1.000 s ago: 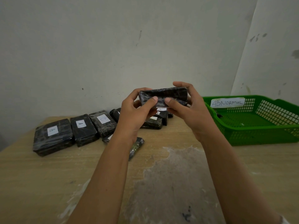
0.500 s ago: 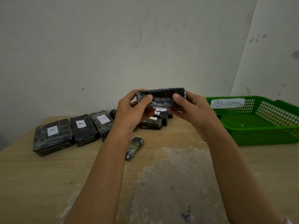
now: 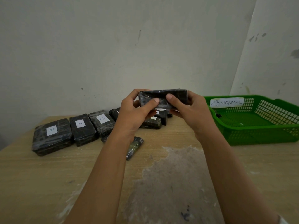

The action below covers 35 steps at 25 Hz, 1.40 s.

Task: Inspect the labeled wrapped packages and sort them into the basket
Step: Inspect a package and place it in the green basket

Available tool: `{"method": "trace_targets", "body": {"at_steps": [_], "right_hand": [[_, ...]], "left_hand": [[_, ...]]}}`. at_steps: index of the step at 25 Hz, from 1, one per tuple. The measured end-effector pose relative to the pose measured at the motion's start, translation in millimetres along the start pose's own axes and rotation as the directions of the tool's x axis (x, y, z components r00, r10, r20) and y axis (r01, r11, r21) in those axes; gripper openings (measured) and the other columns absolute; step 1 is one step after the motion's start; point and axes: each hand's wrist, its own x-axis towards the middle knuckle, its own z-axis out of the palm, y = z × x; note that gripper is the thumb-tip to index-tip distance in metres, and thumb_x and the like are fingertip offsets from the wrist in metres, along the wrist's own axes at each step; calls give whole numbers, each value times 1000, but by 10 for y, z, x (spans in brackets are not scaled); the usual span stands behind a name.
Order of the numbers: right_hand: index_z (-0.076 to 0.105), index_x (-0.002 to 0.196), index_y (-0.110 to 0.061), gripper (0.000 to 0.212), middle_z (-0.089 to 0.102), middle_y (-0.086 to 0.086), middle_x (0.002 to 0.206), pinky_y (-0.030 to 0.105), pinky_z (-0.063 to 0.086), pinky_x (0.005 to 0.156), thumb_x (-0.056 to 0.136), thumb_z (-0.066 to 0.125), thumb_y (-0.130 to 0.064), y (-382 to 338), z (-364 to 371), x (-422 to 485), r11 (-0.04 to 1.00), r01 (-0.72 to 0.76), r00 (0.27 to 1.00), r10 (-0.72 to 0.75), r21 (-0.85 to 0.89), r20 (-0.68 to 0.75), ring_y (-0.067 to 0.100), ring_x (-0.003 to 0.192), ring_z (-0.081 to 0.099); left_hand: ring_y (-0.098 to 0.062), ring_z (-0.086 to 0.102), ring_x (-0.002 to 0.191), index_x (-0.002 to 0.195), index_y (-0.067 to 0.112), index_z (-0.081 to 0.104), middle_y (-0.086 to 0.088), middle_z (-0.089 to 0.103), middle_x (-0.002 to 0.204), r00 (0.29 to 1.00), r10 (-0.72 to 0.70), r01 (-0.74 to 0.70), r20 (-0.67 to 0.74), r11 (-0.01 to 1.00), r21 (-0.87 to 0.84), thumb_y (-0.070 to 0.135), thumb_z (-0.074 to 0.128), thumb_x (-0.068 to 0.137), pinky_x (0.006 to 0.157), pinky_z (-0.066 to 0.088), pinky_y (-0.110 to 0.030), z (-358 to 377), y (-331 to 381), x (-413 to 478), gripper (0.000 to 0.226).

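On the left of the wooden table three black plastic-wrapped packages lie side by side, each touching the next. The leftmost package carries a white sticker with a handwritten mark that reads as "B", though it is turned sideways and could be an "8". The middle package is marked "A". The third package is marked "B". Just right of these, a narrow wrapped package lies on the table, partly hidden by the left forearm. Behind the hands sits a small pile of packages with white stickers too covered to read.

The left hand and right hand both grip the held package, raised above the table in front of the pile. Both thumbs press its near face and the fingers curl round its ends and back. No sticker shows on the face turned to the camera.

At the right stands a green plastic basket, near the right hand but apart from it. A white paper label on its far rim reads "ABNORMOL".
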Motion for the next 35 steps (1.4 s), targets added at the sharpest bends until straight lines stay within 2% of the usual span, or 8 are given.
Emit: {"method": "trace_targets", "body": {"at_steps": [7,10,12,14,17,20,25,35], "right_hand": [[60,134,-22,51,68,4,119,28,62,77,88,75,-5,1,-67,-10,998,16,994,-22,62,105,20,107,71],[59,134,-21,53,68,7,120,31,62,79,87,74,0,4,-78,4,994,59,993,-67,88,92,18,108,71],[59,133,-19,52,69,7,118,31,62,79,87,73,3,0,-65,1,992,80,992,-89,98,89,14,103,73],[58,133,-18,54,68,5,119,33,63,82,87,73,4,-8,-60,-2,990,103,989,-112,96,94,12,104,72],[54,138,-29,69,66,1,126,35,60,91,80,80,-2,-8,-97,3,996,66,984,-76,63,164,17,113,68],[47,145,-30,84,65,2,128,32,58,93,70,86,-24,-25,-82,-5,990,-66,976,38,123,215,19,114,69],[63,120,-10,35,74,5,110,24,59,84,87,76,-13,-24,13,-3,985,-79,989,58,155,136,16,100,74],[70,104,-16,23,78,0,97,23,60,80,85,79,-26,-57,25,-32,993,-25,998,19,111,53,13,95,76]], "left_hand": [[-24,71,110,120,32,64,-4,71,114,997,80,-81,10,993,81,8,82,81,93,60,-39,-31,4,12,49],[-22,67,117,135,40,50,-4,65,126,996,-3,-3,85,998,68,42,95,61,101,54,-40,-62,-11,18,87],[-21,71,112,133,28,54,-7,67,126,991,-79,79,108,997,3,64,90,50,96,57,-36,-42,17,6,98],[-18,74,103,123,17,62,-8,73,119,986,-124,127,110,992,-20,64,77,64,88,60,-31,-4,54,-12,78],[-20,75,101,118,13,67,-8,75,112,994,-99,103,50,992,-72,37,73,88,84,61,-30,6,61,-6,39],[-19,75,101,119,16,67,-9,73,114,1000,-26,26,11,999,-39,22,75,90,89,61,-34,-16,56,4,31],[-18,74,102,121,19,65,-6,73,110,1000,7,-6,19,1000,-23,14,75,89,90,61,-33,23,64,-15,34],[-17,75,98,117,18,69,-9,72,114,999,37,-37,-1,999,16,27,77,87,87,62,-36,21,69,-23,33]]}}
